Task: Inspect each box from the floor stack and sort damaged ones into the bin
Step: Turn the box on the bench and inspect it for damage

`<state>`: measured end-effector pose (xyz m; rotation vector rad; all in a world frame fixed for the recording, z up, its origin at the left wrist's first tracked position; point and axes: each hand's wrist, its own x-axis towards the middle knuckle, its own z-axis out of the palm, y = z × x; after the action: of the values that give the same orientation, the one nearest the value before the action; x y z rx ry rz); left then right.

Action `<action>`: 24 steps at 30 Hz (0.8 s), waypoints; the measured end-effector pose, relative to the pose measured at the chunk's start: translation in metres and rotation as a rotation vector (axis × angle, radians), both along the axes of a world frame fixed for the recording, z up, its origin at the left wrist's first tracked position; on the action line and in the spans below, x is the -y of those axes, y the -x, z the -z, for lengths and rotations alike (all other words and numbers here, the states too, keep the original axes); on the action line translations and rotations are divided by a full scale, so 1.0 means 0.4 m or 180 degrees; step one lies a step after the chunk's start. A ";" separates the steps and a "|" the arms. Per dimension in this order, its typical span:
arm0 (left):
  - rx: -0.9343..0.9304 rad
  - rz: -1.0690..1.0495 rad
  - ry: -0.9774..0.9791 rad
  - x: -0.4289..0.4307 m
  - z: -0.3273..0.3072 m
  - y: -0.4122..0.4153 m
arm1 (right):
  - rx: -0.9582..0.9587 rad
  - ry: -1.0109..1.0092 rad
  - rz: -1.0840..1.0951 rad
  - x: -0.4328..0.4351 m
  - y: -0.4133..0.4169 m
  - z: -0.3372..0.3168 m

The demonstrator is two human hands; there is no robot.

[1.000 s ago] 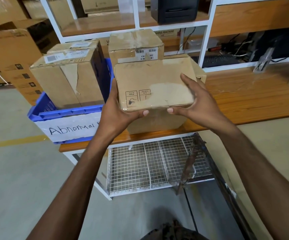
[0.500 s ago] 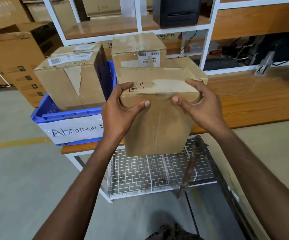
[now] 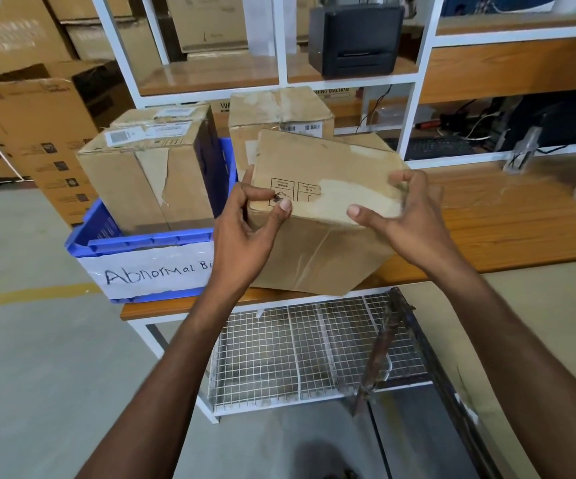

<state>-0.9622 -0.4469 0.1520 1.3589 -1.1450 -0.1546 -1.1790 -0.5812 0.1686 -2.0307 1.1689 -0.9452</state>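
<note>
I hold a brown cardboard box (image 3: pixel 324 216) tilted in front of me over the front edge of the wooden bench (image 3: pixel 507 219). My left hand (image 3: pixel 245 229) grips its left side, thumb on the printed handling symbols. My right hand (image 3: pixel 407 216) grips its right side, thumb on a pale scuffed patch. A blue bin (image 3: pixel 148 242) labelled "Abnormal Bin" stands on the bench's left end. It holds a box with torn tape (image 3: pixel 141 181), with a second box partly hidden behind that one.
A worn box (image 3: pixel 279 115) stands on the bench behind the held one. A white shelf frame (image 3: pixel 283 39) carries a black printer (image 3: pixel 355 36). A wire mesh rack (image 3: pixel 307 354) sits below the bench. Large cartons (image 3: pixel 37 133) stand at the left on the concrete floor.
The box has been turned in my hands: first a broad face toward me, then upright, now tilted with a corner pointing down. Both hands have shifted their hold on its sides.
</note>
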 end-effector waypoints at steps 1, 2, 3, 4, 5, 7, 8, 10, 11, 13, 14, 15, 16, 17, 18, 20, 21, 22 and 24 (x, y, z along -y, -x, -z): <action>0.0009 0.0079 -0.0007 -0.001 -0.001 0.000 | -0.0151 0.0095 -0.0091 0.005 0.002 -0.013; 0.0012 0.0154 -0.0030 -0.003 -0.003 0.003 | -0.0306 0.0230 -0.0197 0.011 0.003 -0.028; 0.0010 0.0217 -0.0072 -0.005 -0.007 0.008 | -0.0465 0.0359 -0.0294 0.014 0.000 -0.044; 0.0003 0.0293 -0.0120 -0.006 -0.012 0.015 | -0.0620 0.0460 -0.0364 0.016 -0.004 -0.059; -0.0010 0.0382 -0.0157 -0.007 -0.016 0.021 | -0.0760 0.0540 -0.0409 0.016 -0.011 -0.073; -0.0054 0.0560 -0.0163 -0.007 -0.020 0.028 | -0.0928 0.0671 -0.0436 0.016 -0.024 -0.095; -0.0053 0.0599 -0.0144 -0.007 -0.020 0.030 | -0.0958 0.0692 -0.0441 0.017 -0.029 -0.102; -0.0040 0.0538 -0.0149 -0.012 -0.021 0.043 | -0.0922 0.0587 -0.0457 0.023 -0.033 -0.117; -0.0101 0.0442 -0.0179 -0.014 -0.019 0.054 | -0.0866 0.0507 -0.0450 0.025 -0.034 -0.121; -0.0606 0.0111 -0.0297 -0.014 -0.016 0.087 | -0.0728 0.0445 -0.0408 0.025 -0.032 -0.114; -0.1015 -0.0022 -0.0360 -0.008 -0.010 0.097 | -0.0661 0.0457 -0.0391 0.021 -0.031 -0.102; -0.1481 -0.0041 -0.0381 -0.001 -0.001 0.102 | -0.0627 0.0498 -0.0376 0.012 -0.032 -0.088; -0.1940 0.0022 -0.0398 0.005 0.004 0.108 | -0.0611 0.0563 -0.0353 0.002 -0.033 -0.074; -0.2272 0.0139 -0.0435 0.008 0.007 0.114 | -0.0586 0.0638 -0.0327 -0.008 -0.032 -0.063; -0.2441 0.0282 -0.0454 0.009 0.011 0.117 | -0.0520 0.0677 -0.0298 -0.017 -0.029 -0.057; -0.2387 0.0459 -0.0467 0.004 0.014 0.122 | -0.0325 0.0589 -0.0222 -0.033 -0.016 -0.059; -0.2324 0.0496 -0.0500 0.007 0.021 0.118 | -0.0282 0.0526 -0.0164 -0.037 -0.008 -0.066; -0.2276 0.0508 -0.0535 0.009 0.019 0.116 | -0.0283 0.0497 -0.0090 -0.038 -0.004 -0.072; -0.2048 0.0510 -0.0546 0.019 0.009 0.111 | -0.0267 0.0477 0.0091 -0.032 -0.006 -0.082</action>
<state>-1.0065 -0.4546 0.1485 1.2297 -0.6997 -0.7633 -1.1766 -0.5684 0.2012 -2.1962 1.2062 -0.9965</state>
